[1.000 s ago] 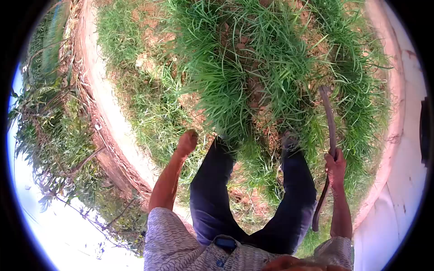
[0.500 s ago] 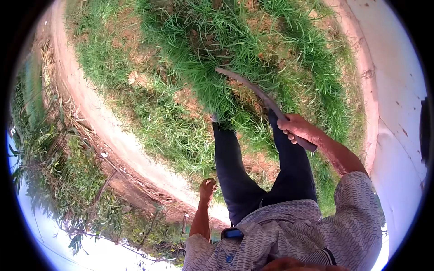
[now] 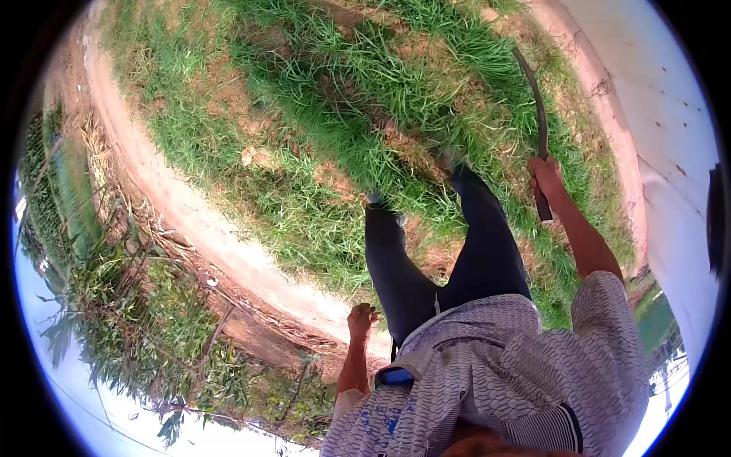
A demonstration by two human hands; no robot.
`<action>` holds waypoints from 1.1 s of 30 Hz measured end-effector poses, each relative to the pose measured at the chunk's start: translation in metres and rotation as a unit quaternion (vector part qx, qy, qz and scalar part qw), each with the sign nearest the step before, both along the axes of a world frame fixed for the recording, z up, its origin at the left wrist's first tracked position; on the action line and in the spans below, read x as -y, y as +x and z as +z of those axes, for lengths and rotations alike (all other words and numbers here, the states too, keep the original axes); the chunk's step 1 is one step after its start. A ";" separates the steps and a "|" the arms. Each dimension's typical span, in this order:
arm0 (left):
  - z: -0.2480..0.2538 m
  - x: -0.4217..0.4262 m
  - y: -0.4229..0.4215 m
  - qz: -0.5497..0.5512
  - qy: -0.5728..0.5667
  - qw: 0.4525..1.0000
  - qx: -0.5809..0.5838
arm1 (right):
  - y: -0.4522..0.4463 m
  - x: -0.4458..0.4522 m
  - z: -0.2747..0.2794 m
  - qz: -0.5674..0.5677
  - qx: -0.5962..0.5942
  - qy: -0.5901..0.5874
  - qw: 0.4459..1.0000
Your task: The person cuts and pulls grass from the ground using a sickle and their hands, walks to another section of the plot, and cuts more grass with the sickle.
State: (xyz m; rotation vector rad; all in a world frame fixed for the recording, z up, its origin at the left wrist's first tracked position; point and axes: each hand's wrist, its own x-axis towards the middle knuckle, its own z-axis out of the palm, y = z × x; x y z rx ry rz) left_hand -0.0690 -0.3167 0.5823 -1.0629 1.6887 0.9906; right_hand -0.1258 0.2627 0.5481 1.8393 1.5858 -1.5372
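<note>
My right hand (image 3: 545,174) is wrapped round the handle of a long, curved sickle (image 3: 539,107), out to the right of my legs. Its blade points away from me, over the green grass (image 3: 487,57). The handle's butt sticks out below my fist. Down by my left hip, my left hand (image 3: 362,321) hangs with its fingers curled in; I see nothing in it. My legs in dark trousers (image 3: 483,236) are apart in the grass, and my feet are mostly hidden among the blades.
Grass grows in rows with brown soil between. A pale dirt path (image 3: 221,244) curves along the left, with dry stalks and leafy plants (image 3: 145,312) beyond it. On the right, a whitish wall or sheet (image 3: 670,114) stands behind a pinkish ledge (image 3: 620,122).
My right hand has swung the sickle outward to the right, and its blade now points further forward and right instead of across my front. My left hand has shifted slightly.
</note>
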 end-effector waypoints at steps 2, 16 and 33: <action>0.005 0.009 -0.015 0.003 -0.002 1.000 0.022 | 0.010 0.017 0.039 0.013 0.021 -0.038 0.999; 0.019 0.189 -0.170 -0.037 0.020 0.998 -0.036 | -0.094 0.367 0.015 0.033 -0.098 -0.429 0.897; 0.033 0.159 -0.178 -0.177 0.028 0.983 0.041 | 0.120 0.335 0.070 -0.001 -0.016 -0.095 0.995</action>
